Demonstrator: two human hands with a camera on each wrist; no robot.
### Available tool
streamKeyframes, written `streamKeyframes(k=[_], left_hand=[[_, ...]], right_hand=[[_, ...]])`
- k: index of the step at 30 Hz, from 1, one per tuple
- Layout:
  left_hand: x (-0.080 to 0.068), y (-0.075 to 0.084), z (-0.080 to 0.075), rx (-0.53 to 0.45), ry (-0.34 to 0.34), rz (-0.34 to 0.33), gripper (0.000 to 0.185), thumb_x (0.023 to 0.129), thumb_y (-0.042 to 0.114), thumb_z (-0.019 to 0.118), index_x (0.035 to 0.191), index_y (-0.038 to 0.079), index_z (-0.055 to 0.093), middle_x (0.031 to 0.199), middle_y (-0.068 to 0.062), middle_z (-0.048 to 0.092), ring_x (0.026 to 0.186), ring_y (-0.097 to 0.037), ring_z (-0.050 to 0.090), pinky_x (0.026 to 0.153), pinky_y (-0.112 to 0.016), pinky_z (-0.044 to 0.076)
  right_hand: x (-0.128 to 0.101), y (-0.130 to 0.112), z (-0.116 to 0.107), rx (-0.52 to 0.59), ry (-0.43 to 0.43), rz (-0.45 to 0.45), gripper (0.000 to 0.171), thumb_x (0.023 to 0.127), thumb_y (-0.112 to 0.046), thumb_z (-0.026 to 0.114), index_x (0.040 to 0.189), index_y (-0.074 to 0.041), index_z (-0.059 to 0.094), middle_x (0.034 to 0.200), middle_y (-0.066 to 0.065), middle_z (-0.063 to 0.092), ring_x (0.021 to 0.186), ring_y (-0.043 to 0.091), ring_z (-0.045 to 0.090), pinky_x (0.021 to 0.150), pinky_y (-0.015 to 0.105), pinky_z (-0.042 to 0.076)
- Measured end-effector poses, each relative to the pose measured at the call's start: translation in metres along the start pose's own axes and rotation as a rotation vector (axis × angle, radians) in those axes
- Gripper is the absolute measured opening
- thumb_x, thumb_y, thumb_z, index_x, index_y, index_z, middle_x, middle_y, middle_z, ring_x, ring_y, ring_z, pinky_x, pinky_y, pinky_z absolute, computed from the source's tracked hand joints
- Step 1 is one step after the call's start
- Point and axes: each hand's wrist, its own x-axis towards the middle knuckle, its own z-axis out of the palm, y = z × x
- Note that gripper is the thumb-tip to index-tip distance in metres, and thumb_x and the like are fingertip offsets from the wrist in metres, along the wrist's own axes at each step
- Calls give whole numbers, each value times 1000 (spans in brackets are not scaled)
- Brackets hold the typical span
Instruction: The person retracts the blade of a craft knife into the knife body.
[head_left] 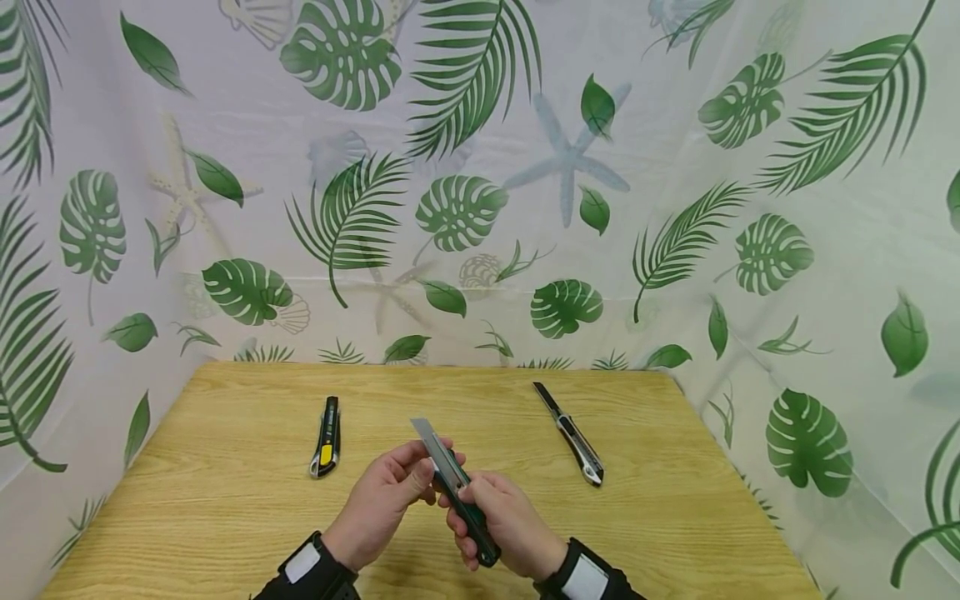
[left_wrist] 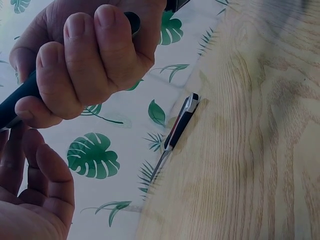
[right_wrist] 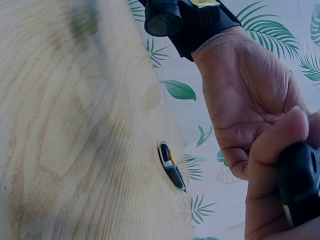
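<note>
Nearest item: green-handled utility knife (head_left: 459, 492), held above the near edge of the worktop (head_left: 225, 500), handle toward you, blade (head_left: 429, 437) run out and pointing up and away to the left. Your right hand (head_left: 510, 521) is wrapped round the handle, fingers curled tight, as the left wrist view confirms. Your left hand (head_left: 382, 500) pinches the knife near the base of the blade, thumb and fingertips on the metal or the slider; which of the two cannot be told. Judged status: blade extended, knife in hand and not set down; whether the blade is being run out or drawn back cannot be read from this one moment. Mid-worktop, left: yellow-and-black utility knife (head_left: 326, 436), lying flat, no blade showing, well apart from both hands, untouched. Mid-worktop, right: silver-and-black utility knife (head_left: 570, 433), lying flat at a slant, dark blade run out toward the far edge, also untouched. Far: leaf-print curtain (head_left: 480, 183) closing the worktop on three sides.
</note>
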Motion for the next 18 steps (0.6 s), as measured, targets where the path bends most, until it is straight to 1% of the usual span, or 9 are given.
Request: streamKeyframes(k=[4,9,13,18], left_hand=[[-1,0,-1,-2,-7,3,46,106,31,53,147,9,53,142,-15,59,124,-22,59,90,-35,47],[-2,0,-1,-12,-16,0,45,107,29,53,147,10,53,141,-11,61,126,-21,58,90,-34,46],[-2,1,-1,-15,-6,1,44,107,28,53,147,9,53,138,-8,63,127,-21,57,91,-35,44],[-1,1,-1,-13,6,1,44,107,28,53,147,9,54,138,-8,64,127,-21,57,90,-34,42]], right_hand=[[0,0,0,1,-7,-4,25,101,-20,42,108,0,56,72,1,53,50,11,53,48,26,50],[1,-1,1,4,-24,-10,25,101,-18,42,109,1,56,71,1,54,49,11,54,48,26,50],[1,-2,1,9,-31,-15,25,101,-16,40,109,2,55,72,1,54,49,11,54,48,26,50],[1,-2,2,10,-27,-15,25,100,-14,39,111,2,55,72,1,54,50,11,54,48,26,50]])
